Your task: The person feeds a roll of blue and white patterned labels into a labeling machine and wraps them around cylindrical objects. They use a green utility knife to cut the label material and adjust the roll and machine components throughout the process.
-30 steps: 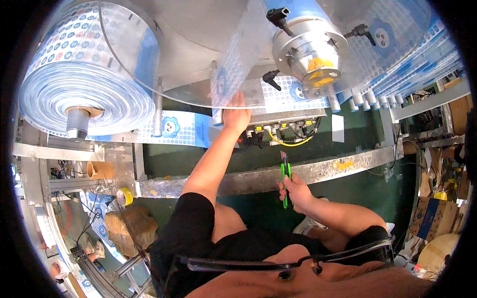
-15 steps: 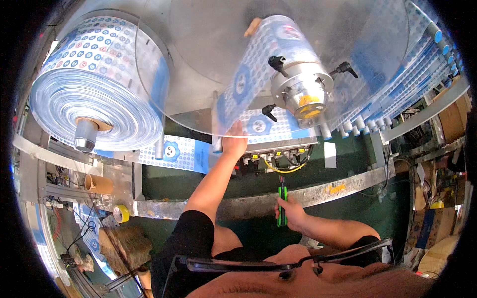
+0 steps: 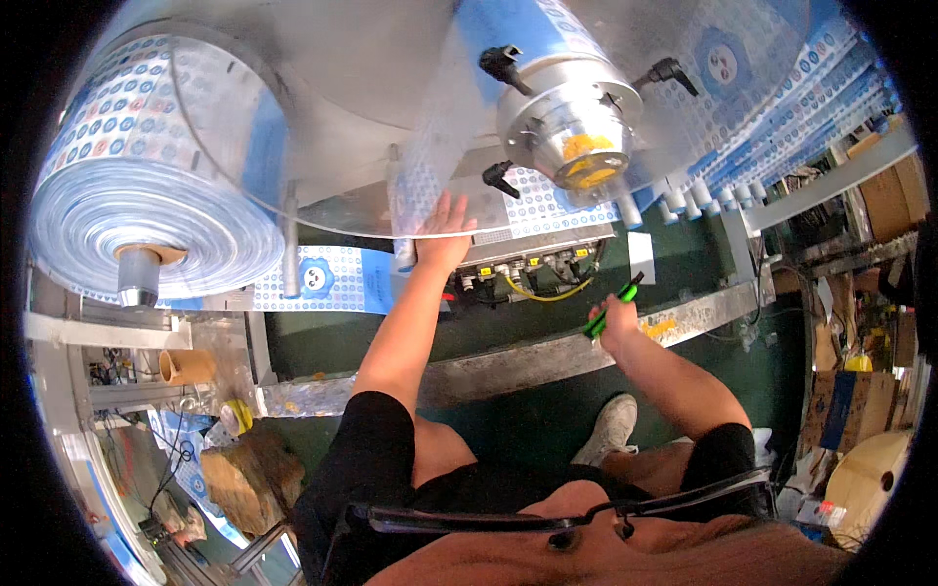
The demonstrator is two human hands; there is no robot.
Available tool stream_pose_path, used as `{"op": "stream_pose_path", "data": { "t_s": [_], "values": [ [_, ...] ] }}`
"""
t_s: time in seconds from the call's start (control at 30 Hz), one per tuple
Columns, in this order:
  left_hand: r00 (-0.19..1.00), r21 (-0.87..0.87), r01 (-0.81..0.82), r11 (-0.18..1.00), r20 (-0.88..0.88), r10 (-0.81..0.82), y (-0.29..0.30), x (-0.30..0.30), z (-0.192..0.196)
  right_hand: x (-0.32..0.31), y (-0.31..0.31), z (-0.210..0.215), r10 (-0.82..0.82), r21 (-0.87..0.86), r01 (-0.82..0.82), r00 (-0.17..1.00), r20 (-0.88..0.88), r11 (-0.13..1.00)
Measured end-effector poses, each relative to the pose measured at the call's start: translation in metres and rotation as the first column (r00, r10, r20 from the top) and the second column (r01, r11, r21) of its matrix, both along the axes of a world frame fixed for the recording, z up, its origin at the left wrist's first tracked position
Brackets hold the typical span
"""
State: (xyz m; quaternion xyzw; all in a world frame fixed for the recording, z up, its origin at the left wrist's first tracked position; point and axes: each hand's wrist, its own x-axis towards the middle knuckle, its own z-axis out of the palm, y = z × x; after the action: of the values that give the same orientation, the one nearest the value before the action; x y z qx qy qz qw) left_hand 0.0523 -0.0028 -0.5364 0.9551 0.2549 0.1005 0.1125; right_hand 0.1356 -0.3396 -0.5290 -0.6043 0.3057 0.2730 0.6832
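My left hand (image 3: 446, 242) reaches up past the rim of a clear round disc (image 3: 337, 227), its fingers stretched out against the printed film (image 3: 426, 166). The film runs down from a roll on a metal hub (image 3: 567, 122) with black clamp levers. My right hand (image 3: 618, 322) is wrapped round a green and black utility knife (image 3: 597, 322), which points up to the right above the metal beam. Whether its blade is out, I cannot tell. A strip of film (image 3: 327, 278) with a blue character passes to the left of my left hand.
A big roll of printed film (image 3: 161, 215) stands at the left on a metal spindle. Below the film sits a row of fittings with a yellow cable (image 3: 532, 296). A stained metal beam (image 3: 498, 376) crosses before me. Cardboard boxes (image 3: 852, 415) are on the right.
My right hand has moved up and right, and the utility knife has turned from upright to slanting. My left hand's fingers have spread out. The film on the hub shows a different stretch of print.
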Motion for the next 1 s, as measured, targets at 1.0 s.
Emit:
{"op": "stream_pose_path", "data": {
  "t_s": [1.0],
  "values": [
    [0.991,-0.421,0.131,0.897,0.092,-0.102,0.01,0.032,-0.026,-0.012,0.091,0.013,0.522,-0.337,-0.399,0.667,0.531,0.853]
  ]
}}
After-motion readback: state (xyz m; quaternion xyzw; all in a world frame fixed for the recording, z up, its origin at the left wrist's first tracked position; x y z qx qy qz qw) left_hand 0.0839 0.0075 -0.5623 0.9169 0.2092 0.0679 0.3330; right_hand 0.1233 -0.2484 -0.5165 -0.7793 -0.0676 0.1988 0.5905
